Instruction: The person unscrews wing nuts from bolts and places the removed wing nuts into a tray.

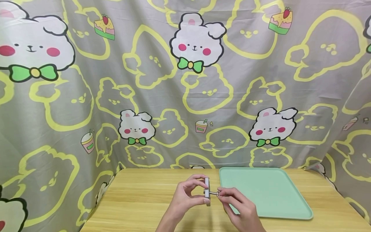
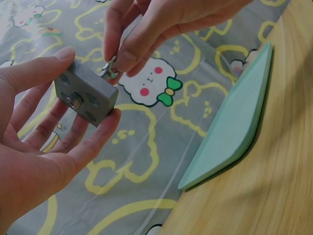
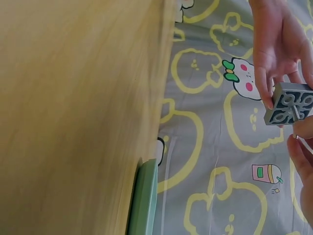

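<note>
A grey square block (image 1: 207,192) with round holes is held upright by its edges between the thumb and fingers of my left hand (image 1: 186,195). Through its middle passes a metal bolt (image 1: 214,193); the bolt's end (image 2: 74,100) pokes out on the face towards my left palm. On the other side, my right hand (image 1: 240,206) pinches a small shiny metal piece (image 2: 110,68), like a wing nut, at the bolt's far end. Its fingertips partly cover that piece. The right wrist view shows the block's ribbed, hollow face (image 3: 288,105) with the bolt standing out of it.
A mint-green tray (image 1: 269,193) lies on the wooden table (image 1: 139,193), to the right of and behind my right hand. Behind the table hangs a grey patterned curtain (image 1: 185,96), which also runs along the left and right sides.
</note>
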